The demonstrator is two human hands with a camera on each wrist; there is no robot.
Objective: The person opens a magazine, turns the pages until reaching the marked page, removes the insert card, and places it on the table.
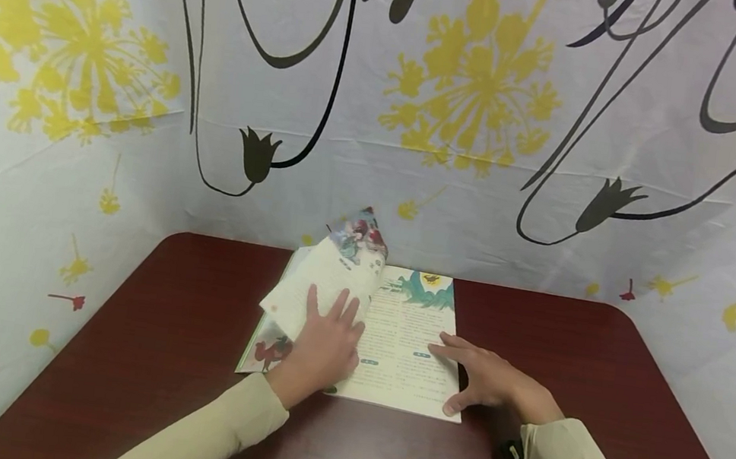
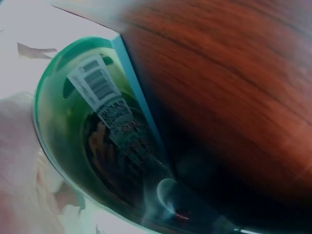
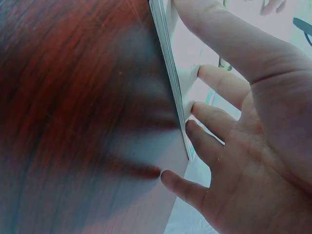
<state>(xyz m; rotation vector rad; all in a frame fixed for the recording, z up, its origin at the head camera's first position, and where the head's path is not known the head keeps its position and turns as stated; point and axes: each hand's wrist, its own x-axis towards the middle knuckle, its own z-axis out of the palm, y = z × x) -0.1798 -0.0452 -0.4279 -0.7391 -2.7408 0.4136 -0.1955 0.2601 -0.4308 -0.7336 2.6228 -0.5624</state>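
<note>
A book lies spread on the table, its right-hand page (image 1: 404, 349) printed with text and a green picture at the top. Over its left side a loose leaf (image 1: 327, 282) is lifted and bent, its far corner showing a colourful illustration. My left hand (image 1: 324, 343) presses on this leaf with spread, straight fingers. Curling up in the left wrist view is a green-edged sheet (image 2: 68, 112) bearing a barcode. My right hand (image 1: 494, 383) is at the book's right edge, fingers spread; in the right wrist view some fingertips touch the page and the little finger touches the table.
The dark red wooden table (image 1: 192, 315) extends around the book on both sides. Behind it hangs a white cloth (image 1: 355, 105) with yellow flowers and dark stems. A dark band (image 1: 511, 452) sits at the right wrist, by the sleeve.
</note>
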